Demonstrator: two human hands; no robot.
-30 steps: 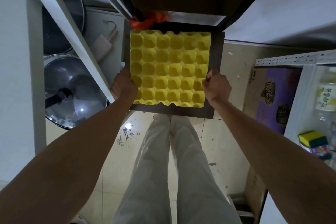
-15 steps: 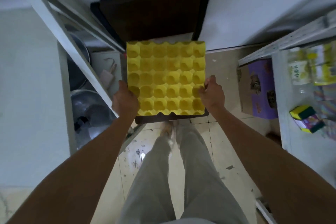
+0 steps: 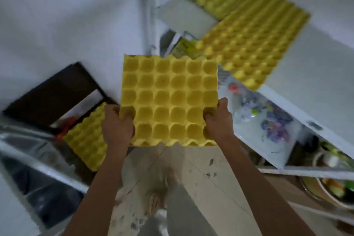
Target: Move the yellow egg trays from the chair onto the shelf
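**Desk editor:** What does the frame show?

**Photographer:** A person carries a square yellow moulded-pulp egg tray (image 3: pixel 169 101) at the centre of the frame, clear of any surface. The left hand (image 3: pixel 117 126) is closed on its lower left edge, thumb hooked into a cup; the right hand (image 3: pixel 218 119) clamps the lower right edge the same way.

**Desk editor:** How far along is the job?

**Photographer:** Partway, by the look of it. On the white metal shelf (image 3: pixel 316 67) at upper right, yellow egg trays (image 3: pixel 249 44) already lie in a row running toward the top of the frame. At lower left, at least one more yellow tray (image 3: pixel 86 140) sits on the dark brown wooden chair (image 3: pixel 55 92); how many are stacked there cannot be told through the blur.

**Desk editor:** So what remains?

**Photographer:** Likely setting this tray down beside those shelved, then returning for what the chair holds.
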